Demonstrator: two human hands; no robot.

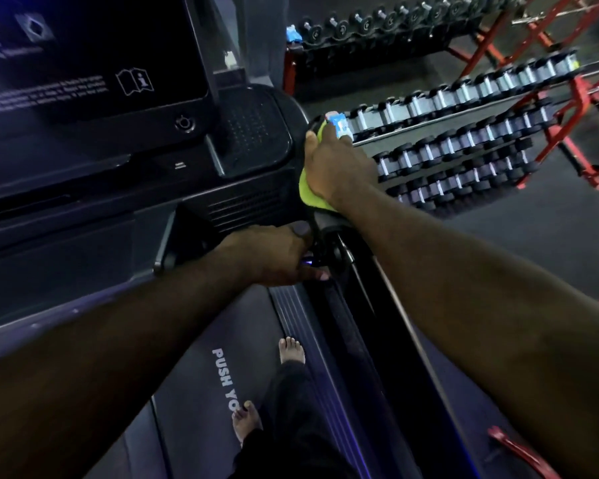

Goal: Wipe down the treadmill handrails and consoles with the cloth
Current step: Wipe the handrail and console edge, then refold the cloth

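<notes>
So this looks mid-job to me. The right hand [336,167] has its fingers curled over the yellow-green cloth [307,192], pressing it onto the handrail [328,223] right at the console's [253,133] right edge. The left hand [274,257] is wrapped round the same rail just below that console corner, probably to steady things. There's a blue-and-white thing [339,123] at the right fingertips, and the view's too blurry to say what it is or if it's held. The screen [83,63] on the console's left could be wiped or not. I can't tell in this dim light, so I'd count it and the far rail as left.
</notes>
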